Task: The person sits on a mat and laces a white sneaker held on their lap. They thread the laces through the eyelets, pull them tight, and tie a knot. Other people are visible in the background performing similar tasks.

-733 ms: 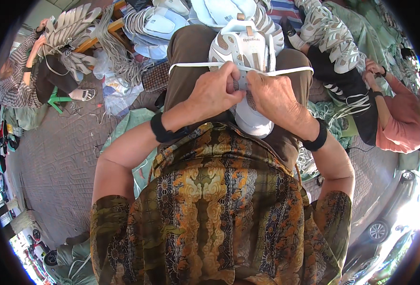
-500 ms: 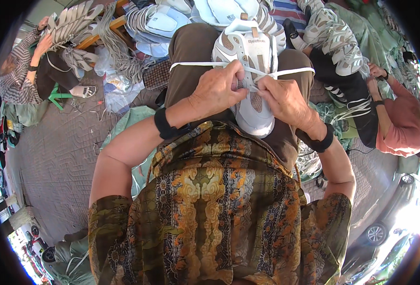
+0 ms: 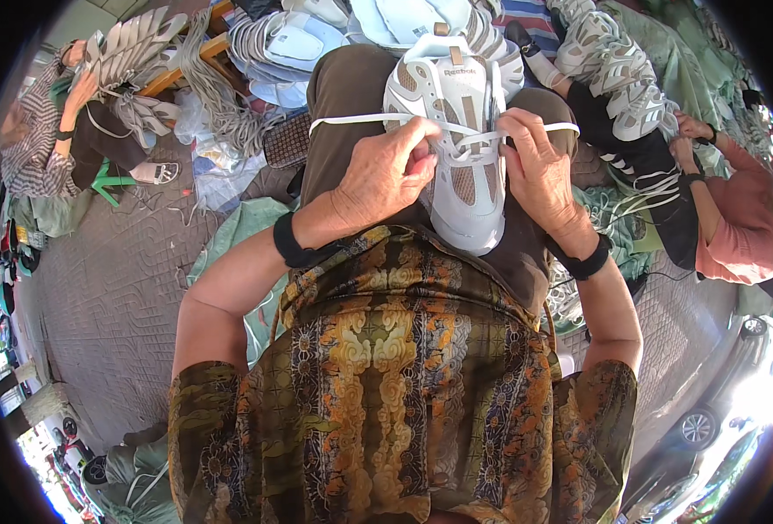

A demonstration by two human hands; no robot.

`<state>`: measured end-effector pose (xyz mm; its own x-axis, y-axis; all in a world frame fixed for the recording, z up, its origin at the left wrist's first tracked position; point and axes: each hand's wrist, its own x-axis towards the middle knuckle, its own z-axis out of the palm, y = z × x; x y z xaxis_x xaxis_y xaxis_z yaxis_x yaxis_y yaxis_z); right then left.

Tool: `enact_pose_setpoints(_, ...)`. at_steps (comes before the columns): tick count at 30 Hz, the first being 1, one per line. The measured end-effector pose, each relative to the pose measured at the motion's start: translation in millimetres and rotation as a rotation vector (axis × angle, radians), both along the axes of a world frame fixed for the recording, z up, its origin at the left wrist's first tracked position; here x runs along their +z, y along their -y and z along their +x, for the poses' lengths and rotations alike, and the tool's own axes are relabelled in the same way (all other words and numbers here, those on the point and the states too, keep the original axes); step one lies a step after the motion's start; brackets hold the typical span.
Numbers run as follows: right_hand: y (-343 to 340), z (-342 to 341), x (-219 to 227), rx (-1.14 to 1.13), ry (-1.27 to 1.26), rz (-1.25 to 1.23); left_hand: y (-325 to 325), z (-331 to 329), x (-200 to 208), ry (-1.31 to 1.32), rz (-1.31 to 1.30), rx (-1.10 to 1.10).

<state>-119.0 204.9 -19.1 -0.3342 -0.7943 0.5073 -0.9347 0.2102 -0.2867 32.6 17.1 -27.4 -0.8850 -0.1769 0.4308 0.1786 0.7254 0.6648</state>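
Observation:
A white and grey sneaker with tan mesh panels rests across my lap, its toe pointing toward me. White shoelace crosses its lower eyelets, and the loose ends stretch out to both sides over my thighs. At the shoe's left edge, my left hand has its fingers curled and closed on the lace. On the opposite edge, my right hand pinches the lace between thumb and fingertips. The fingers partly hide the lace where they grip it.
Stacked pale shoe parts lie beyond my knees, beside a hanging bundle of laces. One person handles shoe parts at the left. Another, in a pink top, sits at the right near a row of sneakers.
My hands have moved apart from the shoe's middle, the right one outward and slightly up. The lace crossing between them now shows more plainly on the tongue.

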Motion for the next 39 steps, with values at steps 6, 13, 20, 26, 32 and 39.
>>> enact_pose_setpoints(6, -3, -11, 3, 0.026, 0.190, 0.047, 5, -9, 15, 0.122, -0.205, -0.047)
enact_pose_setpoints(13, -16, -23, 40, 0.178, 1.036, 0.126, 5, -17, 13, 0.102, -0.350, -0.097)
enact_pose_setpoints(20, 6, -37, 59, 0.224, 1.211, 0.049, 4, -16, 3, 0.038, -0.414, -0.060)
enact_pose_setpoints(26, 3, -89, 23, -0.039, 1.296, 0.176, 3, -19, 3, 0.143, -0.327, -0.063)
enact_pose_setpoints(32, -25, -96, 25, 0.055, 1.029, 0.323, 8, -8, 4, -0.085, -0.333, -0.072)
enact_pose_setpoints(39, -23, -32, 28, 0.050, 0.115, -0.019, 19, -4, 8, -0.060, -0.313, 0.119)
